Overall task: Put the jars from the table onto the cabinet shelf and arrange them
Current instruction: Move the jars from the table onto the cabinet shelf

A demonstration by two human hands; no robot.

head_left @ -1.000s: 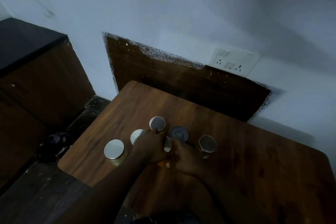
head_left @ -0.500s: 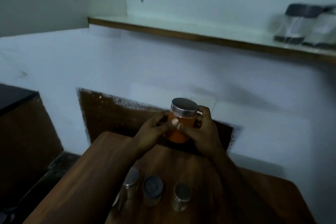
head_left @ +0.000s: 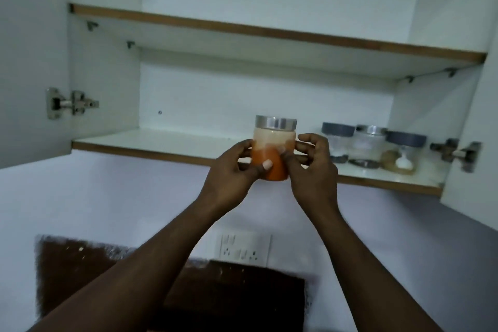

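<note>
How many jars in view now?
4: orange jar held mid-frame; on lower shelf, right: dark-lidded jar, silver-lidded jar, second dark-lidded jar. More may be hidden.

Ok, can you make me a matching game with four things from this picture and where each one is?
Things
1. orange jar
2. silver-lidded jar
3. switch plate
4. hinge

Places
A. on the wall, below the shelves
B. held between the left hand and the right hand
C. at the far left, on the left door
D. standing on the lower shelf, towards the right

Pairs: 1-B, 2-D, 3-A, 4-C
</note>
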